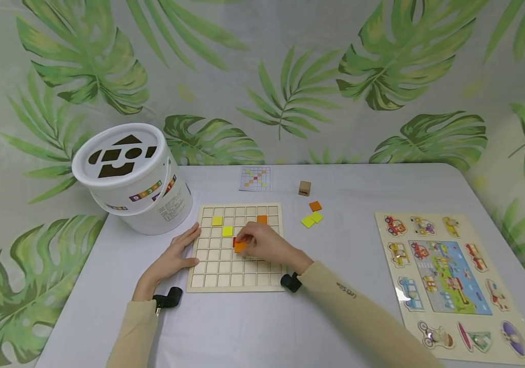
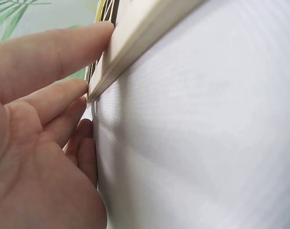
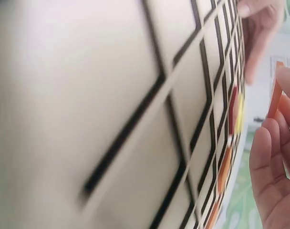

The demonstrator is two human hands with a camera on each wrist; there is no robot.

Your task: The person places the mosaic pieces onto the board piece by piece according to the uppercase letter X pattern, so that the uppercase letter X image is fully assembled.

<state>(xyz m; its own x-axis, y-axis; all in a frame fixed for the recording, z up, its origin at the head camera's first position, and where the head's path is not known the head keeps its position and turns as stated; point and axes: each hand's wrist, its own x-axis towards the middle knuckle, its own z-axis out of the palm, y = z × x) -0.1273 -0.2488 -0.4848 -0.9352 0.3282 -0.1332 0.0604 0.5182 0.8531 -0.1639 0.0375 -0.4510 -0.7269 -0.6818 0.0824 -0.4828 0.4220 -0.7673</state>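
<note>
A wooden grid board [image 1: 218,280] lies on the table in the head view. My left hand [image 1: 172,259] rests along its left edge, thumb and fingers extended; the left wrist view shows the fingertips at the board's rim [image 2: 130,40]. Over the board's middle, my right hand [image 1: 264,242] pinches an orange square tile [image 1: 240,247] between thumb and fingers. The right wrist view shows this tile [image 3: 275,95] above the grid. A red tile [image 1: 234,241] is partly covered by it. Two yellow tiles [image 1: 217,221] and an orange tile [image 1: 261,219] sit in cells.
Right of the board lie two loose yellow tiles [image 1: 308,222], an orange tile [image 1: 315,206] and a small wooden cube [image 1: 305,188]. A pattern card [image 1: 255,179] lies behind it. A white bucket [image 1: 152,204] stands back left; a picture puzzle board [image 1: 409,327] lies right.
</note>
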